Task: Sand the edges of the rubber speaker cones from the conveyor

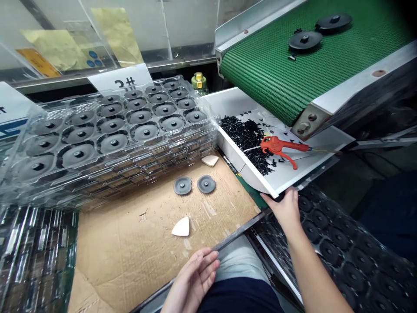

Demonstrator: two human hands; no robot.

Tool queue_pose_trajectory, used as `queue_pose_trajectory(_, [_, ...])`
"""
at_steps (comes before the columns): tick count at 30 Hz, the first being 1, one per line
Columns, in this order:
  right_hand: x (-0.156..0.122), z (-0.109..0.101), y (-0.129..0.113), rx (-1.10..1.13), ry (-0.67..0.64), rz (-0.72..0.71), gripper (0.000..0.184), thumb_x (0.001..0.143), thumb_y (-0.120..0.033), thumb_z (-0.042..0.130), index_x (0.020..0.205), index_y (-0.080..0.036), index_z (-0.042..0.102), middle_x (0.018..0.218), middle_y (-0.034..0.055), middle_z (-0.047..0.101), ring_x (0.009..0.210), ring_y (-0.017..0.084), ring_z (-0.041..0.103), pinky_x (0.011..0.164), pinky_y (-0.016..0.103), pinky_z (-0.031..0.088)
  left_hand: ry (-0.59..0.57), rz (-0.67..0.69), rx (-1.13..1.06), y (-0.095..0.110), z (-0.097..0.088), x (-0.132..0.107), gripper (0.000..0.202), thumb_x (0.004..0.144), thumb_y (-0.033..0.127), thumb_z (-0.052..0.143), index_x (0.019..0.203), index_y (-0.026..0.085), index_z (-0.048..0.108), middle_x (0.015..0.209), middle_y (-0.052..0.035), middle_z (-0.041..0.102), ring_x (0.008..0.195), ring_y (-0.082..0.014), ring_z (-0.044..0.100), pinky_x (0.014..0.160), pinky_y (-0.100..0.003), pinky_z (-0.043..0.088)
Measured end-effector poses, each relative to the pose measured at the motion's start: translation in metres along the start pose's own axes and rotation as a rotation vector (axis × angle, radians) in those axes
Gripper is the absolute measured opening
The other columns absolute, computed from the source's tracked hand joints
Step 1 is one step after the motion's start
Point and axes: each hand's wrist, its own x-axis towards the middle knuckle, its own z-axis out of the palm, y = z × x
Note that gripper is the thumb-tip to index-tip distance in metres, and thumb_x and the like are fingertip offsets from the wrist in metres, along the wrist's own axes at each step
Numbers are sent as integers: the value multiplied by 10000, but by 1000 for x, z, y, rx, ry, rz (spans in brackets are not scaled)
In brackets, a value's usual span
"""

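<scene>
My right hand grips the near corner of a white tray, thumb on one side and fingers on the other. In that tray lie a heap of small black plastic bits and an orange air blow gun. Palm partly up and holding nothing, my left hand rests by the front edge of a cardboard sheet. On the cardboard are two dark grey discs with raised centres. One white wedge-shaped piece lies nearer me, another beside the stacked trays.
Stacked clear blister trays filled with grey discs stand at the back left. A green conveyor belt carrying two discs overhangs the white tray. More disc-filled trays sit low on the right. A green-lidded bottle stands behind.
</scene>
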Motion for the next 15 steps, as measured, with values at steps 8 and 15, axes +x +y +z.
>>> queue_pose_trajectory(8, [-7, -3, -2, 24, 21, -38, 920, 605, -745, 605, 1257, -125, 417, 1245, 211, 405, 1239, 397, 383, 1026, 569, 320, -18, 0, -4, 0, -6, 2, 205, 792, 203, 647, 982, 127, 642, 993, -93, 743, 891, -180, 695, 784, -262, 497])
queue_pose_trajectory(15, [-31, -35, -16, 91, 35, -126, 826, 733, -607, 606, 1382, -164, 349, 1354, 184, 369, 1278, 369, 379, 1056, 578, 309, -88, -34, -35, 0, -7, 4, 207, 739, 233, 713, 920, 139, 678, 946, -77, 759, 855, -174, 703, 753, -247, 493])
